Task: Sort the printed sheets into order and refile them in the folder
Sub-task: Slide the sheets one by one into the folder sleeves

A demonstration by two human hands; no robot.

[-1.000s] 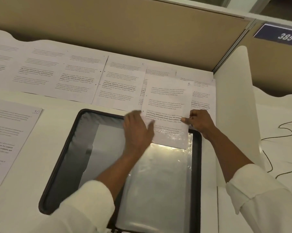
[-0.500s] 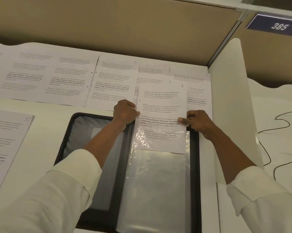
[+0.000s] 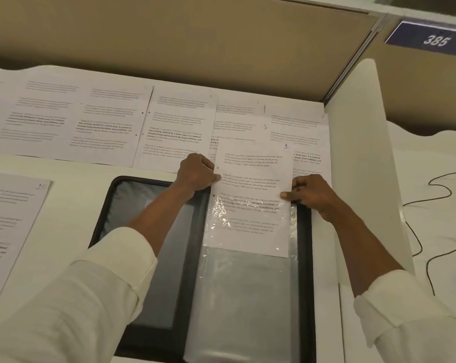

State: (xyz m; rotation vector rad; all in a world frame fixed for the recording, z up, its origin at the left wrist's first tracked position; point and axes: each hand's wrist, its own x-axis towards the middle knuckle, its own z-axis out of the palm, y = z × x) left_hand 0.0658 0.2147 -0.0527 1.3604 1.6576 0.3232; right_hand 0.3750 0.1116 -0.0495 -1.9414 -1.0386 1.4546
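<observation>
Your left hand (image 3: 195, 172) pinches the left edge of the sheet marked 1 (image 3: 250, 179) and your right hand (image 3: 310, 192) pinches its right edge. The sheet's lower half sits inside the clear sleeve (image 3: 247, 297) of the open black folder (image 3: 304, 258) on the counter (image 3: 72, 195); its upper half sticks out over the row of printed sheets (image 3: 103, 121) behind the folder

An office cubicle: tan fabric partition (image 3: 182, 45) across the top, white desk (image 3: 72, 174), and numbered plate "385" (image 3: 431, 39) upper right.
</observation>
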